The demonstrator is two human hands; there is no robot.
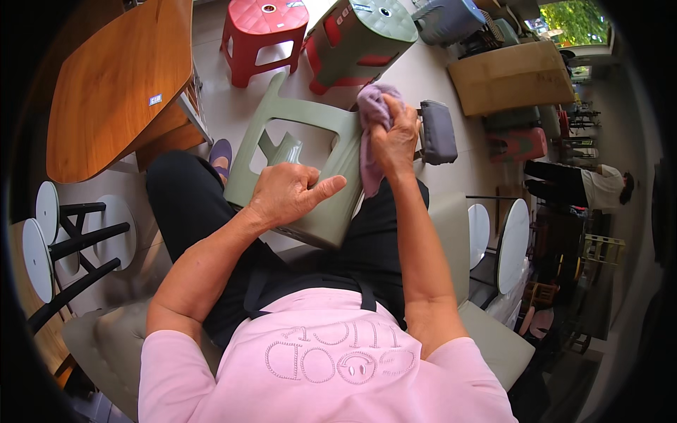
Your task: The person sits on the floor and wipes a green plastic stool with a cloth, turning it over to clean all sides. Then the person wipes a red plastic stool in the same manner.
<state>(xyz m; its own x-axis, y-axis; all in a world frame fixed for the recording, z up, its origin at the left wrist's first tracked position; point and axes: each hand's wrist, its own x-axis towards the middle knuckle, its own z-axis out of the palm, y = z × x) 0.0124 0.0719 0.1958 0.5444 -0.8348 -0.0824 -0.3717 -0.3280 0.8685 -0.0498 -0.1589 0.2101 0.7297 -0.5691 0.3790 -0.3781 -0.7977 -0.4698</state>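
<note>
A grey-green plastic stool (312, 113) lies on its side across my lap, its legs pointing away from me. My left hand (288, 193) rests on the stool near its seat end, thumb spread out, fingers bent over the frame; the fingertips are partly hidden. Bunched in my right hand (394, 135) is a purple cloth (373, 108), pressed against the right side of the stool, with its loose end hanging down along that side.
Ahead stand a red plastic stool (267, 21) and stacked green and red stools (389, 26). A wooden table (121, 79) is at left, white round stools (38, 259) below it. A cardboard box (513, 79) lies at right; another person (603, 185) stands far right.
</note>
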